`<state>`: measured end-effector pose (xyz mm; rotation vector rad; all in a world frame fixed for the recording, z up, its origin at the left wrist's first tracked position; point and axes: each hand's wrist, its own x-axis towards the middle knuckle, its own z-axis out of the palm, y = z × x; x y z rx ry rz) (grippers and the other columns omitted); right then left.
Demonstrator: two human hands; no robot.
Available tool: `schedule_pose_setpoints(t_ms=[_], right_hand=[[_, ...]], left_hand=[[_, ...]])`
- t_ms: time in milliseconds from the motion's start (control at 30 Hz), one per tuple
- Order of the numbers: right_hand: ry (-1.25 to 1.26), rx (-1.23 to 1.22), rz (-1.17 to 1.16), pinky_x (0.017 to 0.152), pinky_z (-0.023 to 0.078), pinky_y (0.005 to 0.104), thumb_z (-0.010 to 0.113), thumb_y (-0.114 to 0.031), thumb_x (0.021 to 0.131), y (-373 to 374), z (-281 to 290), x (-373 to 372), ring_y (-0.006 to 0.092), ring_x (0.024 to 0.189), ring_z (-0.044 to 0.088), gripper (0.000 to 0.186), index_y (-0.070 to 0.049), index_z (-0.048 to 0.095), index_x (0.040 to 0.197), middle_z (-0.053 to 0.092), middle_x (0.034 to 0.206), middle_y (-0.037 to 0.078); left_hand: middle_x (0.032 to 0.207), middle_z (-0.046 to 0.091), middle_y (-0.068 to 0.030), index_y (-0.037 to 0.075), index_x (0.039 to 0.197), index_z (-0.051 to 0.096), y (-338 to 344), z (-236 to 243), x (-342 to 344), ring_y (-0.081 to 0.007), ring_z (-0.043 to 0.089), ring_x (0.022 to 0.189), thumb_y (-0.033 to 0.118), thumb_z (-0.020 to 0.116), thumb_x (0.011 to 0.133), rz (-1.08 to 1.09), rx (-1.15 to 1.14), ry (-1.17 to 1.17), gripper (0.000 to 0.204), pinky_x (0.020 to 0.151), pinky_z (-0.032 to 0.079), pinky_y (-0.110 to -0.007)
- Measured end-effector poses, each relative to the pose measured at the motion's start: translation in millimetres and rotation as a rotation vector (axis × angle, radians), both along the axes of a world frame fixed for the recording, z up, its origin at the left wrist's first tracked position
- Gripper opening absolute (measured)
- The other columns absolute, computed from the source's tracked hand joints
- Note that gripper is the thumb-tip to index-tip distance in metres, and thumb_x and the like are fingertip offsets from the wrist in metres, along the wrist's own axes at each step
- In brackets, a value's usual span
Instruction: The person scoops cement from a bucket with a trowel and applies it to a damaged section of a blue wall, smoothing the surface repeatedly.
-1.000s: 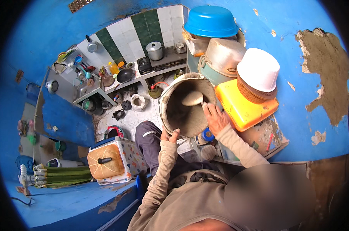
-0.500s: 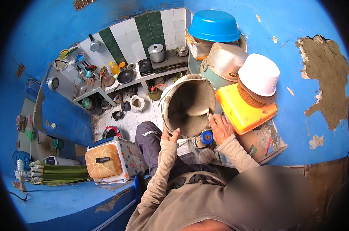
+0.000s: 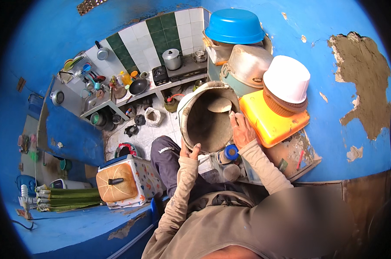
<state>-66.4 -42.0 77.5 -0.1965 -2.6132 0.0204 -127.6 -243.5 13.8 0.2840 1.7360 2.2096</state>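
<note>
A big bucket (image 3: 207,129), off-white outside and coated grey-brown within, is tilted so its mouth faces me. My left hand (image 3: 189,152) is closed on its near-left rim, thumb up. At the right rim my right hand (image 3: 243,128) pinches the handle of a spoon (image 3: 220,105), whose pale oval bowl is inside the bucket near the upper right wall. Below the bucket are a jar with a blue lid (image 3: 231,152) and other containers, partly hidden by my arms and the bucket.
Right of the bucket, a yellow-orange container (image 3: 275,123) carries a brown basket and a white tub (image 3: 287,82). Behind are a metal pot (image 3: 249,64) and a blue basin (image 3: 235,26). A tiled counter with a frying pan (image 3: 138,86) lies farther left. A lidded box (image 3: 117,181) stands beside my leg.
My right hand has moved up and slightly left along the rim. The spoon has shifted from the middle right of the bucket to higher up inside. My left hand keeps its hold.
</note>
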Motion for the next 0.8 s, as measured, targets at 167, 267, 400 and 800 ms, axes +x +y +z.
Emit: schedule_pose_setpoints(t_ms=[167, 267, 400, 800], right_hand=[[-0.294, -0.079, 0.048, 0.063, 0.048, 0.0399, 0.047, -0.004, 0.077, -5.7, -10.0, 28.9, 0.0257, 0.088, 0.051, 0.039, -0.001, 0.047, 0.117, 0.047, 0.099, 0.009], [-0.032, -0.042, 0.045, 0.062, 0.048, 0.0361, 0.047, -0.004, 0.078, -1.9, -1.0, 10.0, 0.026, 0.084, 0.052, 0.037, 0.0, 0.048, 0.115, 0.048, 0.098, 0.009], [-0.038, -0.007, 0.03, 0.062, 0.049, 0.0344, 0.048, -0.004, 0.078, -7.7, -1.4, 5.6, 0.0267, 0.081, 0.052, 0.037, 0.001, 0.048, 0.114, 0.048, 0.096, 0.011], [-0.344, -0.086, -0.148, 0.067, 0.051, 0.0373, 0.054, -0.005, 0.074, -12.6, -6.2, -8.1, 0.0292, 0.085, 0.056, 0.041, 0.007, 0.046, 0.112, 0.043, 0.102, 0.016]], left_hand=[[0.12, 0.048, -0.01, 0.002, 0.131, 0.033, 0.4, -2.0, -5.1, -0.0186, 0.047, 0.107, 0.006, 0.054, 0.08, 0.019, -0.02, -0.029, 0.055, 0.092, 0.036, -0.028], [0.121, 0.048, -0.0108, 0.002, 0.131, 0.032, 0.9, 0.2, -4.7, -0.0192, 0.046, 0.109, 0.005, 0.053, 0.08, 0.005, -0.026, 0.04, 0.055, 0.093, 0.035, -0.028], [0.121, 0.048, -0.0114, 0.002, 0.132, 0.031, 5.6, 10.9, -0.3, -0.0197, 0.046, 0.11, 0.005, 0.053, 0.08, 0.017, -0.022, 0.013, 0.056, 0.094, 0.035, -0.028], [0.141, 0.022, -0.0204, -0.006, 0.136, 0.02, 20.1, -12.7, -10.9, -0.0268, 0.023, 0.131, 0.008, 0.057, 0.077, 0.098, -0.067, 0.33, 0.071, 0.105, 0.02, -0.032]])
